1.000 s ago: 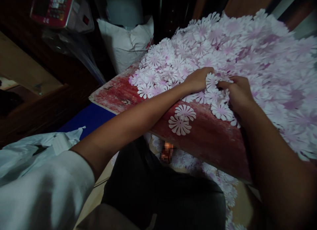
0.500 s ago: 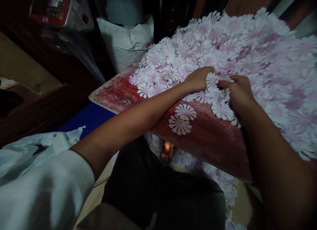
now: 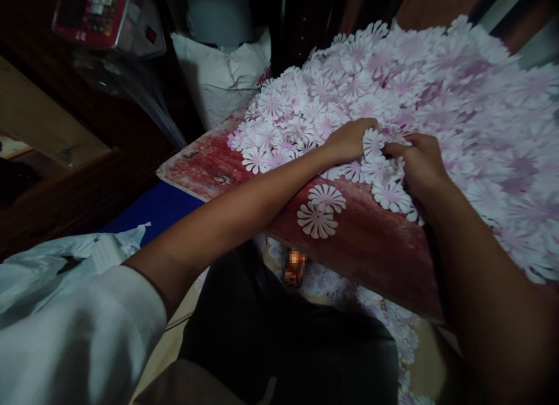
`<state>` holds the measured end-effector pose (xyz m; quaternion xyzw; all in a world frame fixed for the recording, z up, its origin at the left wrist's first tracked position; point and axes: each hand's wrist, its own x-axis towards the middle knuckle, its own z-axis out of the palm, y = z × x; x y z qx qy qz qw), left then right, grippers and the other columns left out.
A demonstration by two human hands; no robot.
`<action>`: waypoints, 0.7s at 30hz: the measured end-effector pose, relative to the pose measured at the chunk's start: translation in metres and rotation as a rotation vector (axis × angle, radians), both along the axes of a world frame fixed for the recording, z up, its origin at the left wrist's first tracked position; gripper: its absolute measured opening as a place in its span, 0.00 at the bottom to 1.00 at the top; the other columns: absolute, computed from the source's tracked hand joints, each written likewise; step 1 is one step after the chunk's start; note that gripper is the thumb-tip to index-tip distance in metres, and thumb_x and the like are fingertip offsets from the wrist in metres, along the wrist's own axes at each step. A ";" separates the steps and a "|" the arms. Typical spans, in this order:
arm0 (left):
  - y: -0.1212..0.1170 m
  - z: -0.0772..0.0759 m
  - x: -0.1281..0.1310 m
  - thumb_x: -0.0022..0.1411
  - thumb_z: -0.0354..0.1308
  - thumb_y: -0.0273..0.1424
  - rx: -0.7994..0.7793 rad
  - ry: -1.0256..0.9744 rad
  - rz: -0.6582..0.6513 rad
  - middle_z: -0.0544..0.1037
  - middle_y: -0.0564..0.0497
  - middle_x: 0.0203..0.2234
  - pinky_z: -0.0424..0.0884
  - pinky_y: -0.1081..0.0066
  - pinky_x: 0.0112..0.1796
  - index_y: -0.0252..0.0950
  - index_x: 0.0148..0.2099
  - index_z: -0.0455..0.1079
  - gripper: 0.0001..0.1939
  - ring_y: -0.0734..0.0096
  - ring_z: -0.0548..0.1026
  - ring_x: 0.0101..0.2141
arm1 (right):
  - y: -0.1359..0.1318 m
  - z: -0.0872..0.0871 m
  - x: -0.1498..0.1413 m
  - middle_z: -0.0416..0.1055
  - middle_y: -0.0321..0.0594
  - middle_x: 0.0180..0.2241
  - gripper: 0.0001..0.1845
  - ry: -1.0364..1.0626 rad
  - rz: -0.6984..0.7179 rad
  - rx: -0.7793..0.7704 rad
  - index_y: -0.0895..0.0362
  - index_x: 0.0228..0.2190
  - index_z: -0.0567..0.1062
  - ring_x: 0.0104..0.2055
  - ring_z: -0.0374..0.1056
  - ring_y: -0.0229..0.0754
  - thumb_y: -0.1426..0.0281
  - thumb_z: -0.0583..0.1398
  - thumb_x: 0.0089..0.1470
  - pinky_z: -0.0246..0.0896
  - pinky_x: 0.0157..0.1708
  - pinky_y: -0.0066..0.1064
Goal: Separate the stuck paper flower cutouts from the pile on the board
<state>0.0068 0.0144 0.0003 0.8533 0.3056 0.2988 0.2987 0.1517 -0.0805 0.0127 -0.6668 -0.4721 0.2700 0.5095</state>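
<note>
A thick layer of white paper daisies with pink centres [image 3: 437, 96] covers the far part of a worn red-painted board [image 3: 371, 248]. My left hand [image 3: 351, 140] lies on the near edge of the pile, its fingertips against the flowers. Close beside it, my right hand [image 3: 419, 163] curls over a small bunch of paper daisies [image 3: 384, 172], and its fingers hide part of them. Two loose daisies [image 3: 318, 220] lie apart on the bare red paint, below my left forearm.
A white sack [image 3: 218, 79] and a clear plastic sheet [image 3: 131, 85] stand beyond the board. A blue surface [image 3: 152, 213] shows at its left. More daisies [image 3: 332, 286] lie on the floor below, past my dark trousers [image 3: 283, 341]. A white sleeve [image 3: 74, 335] fills the lower left.
</note>
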 end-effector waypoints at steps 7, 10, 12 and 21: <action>-0.003 0.001 -0.001 0.68 0.59 0.39 0.009 0.019 0.003 0.83 0.41 0.57 0.73 0.59 0.61 0.35 0.52 0.77 0.16 0.51 0.79 0.58 | 0.000 0.001 -0.001 0.70 0.36 0.24 0.11 -0.008 -0.002 0.004 0.57 0.27 0.76 0.26 0.64 0.40 0.67 0.66 0.36 0.55 0.27 0.34; -0.002 0.001 0.000 0.68 0.60 0.38 0.014 0.019 0.011 0.83 0.42 0.56 0.73 0.59 0.61 0.36 0.51 0.76 0.15 0.52 0.80 0.58 | -0.001 0.001 -0.001 0.70 0.36 0.24 0.11 -0.018 -0.002 -0.006 0.57 0.27 0.75 0.27 0.64 0.40 0.67 0.66 0.36 0.55 0.28 0.34; -0.001 0.000 0.000 0.67 0.60 0.37 0.012 0.011 0.006 0.84 0.43 0.56 0.73 0.60 0.62 0.37 0.51 0.76 0.14 0.53 0.80 0.58 | -0.001 0.000 -0.001 0.71 0.37 0.25 0.13 -0.015 0.006 0.002 0.57 0.28 0.76 0.28 0.65 0.41 0.66 0.66 0.36 0.57 0.28 0.34; 0.001 -0.002 0.001 0.68 0.59 0.37 0.019 0.011 0.010 0.84 0.43 0.55 0.73 0.59 0.61 0.37 0.51 0.76 0.14 0.53 0.80 0.57 | -0.001 -0.001 0.001 0.70 0.37 0.25 0.14 -0.016 0.025 0.034 0.57 0.27 0.75 0.27 0.64 0.40 0.64 0.66 0.34 0.55 0.29 0.35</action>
